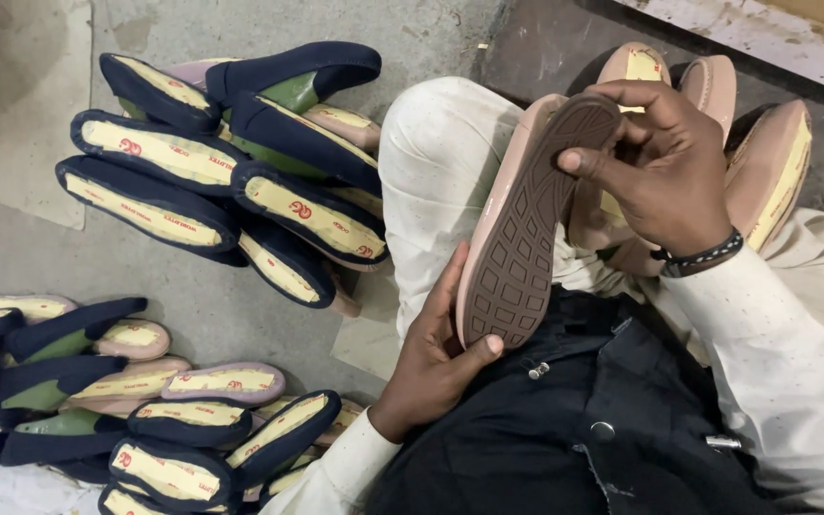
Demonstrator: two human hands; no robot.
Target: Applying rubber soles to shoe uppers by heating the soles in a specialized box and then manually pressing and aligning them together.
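Far out to the left of the left hand [431,367], on the concrete floor [231,305], lies a heap of navy shoe uppers [78,410] with yellow insoles, a few pink soles mixed in among them. Above that heap, and well apart from the same hand, a second pile of navy uppers [231,162] is stacked in overlapping rows, some showing green lining. The left hand sits low, just beside the person's dark apron [565,429], and grips the heel end of a pink shoe sole [526,219]: the thumb presses on the ridged tread while the fingers wrap behind. The sole stands nearly upright, tread facing the camera, stretching from this hand up to the right hand [665,167]. The right hand, with a beaded bracelet [703,256] at its wrist, clasps the toe end of the same sole, fingers curled over the top edge and one fingertip laid flat on the tread. Just behind and to the right of the right hand, more pink soles [765,167] lean together, their yellow insoles partly in view. The white sleeve [793,353] runs down from that wrist toward the lower right corner
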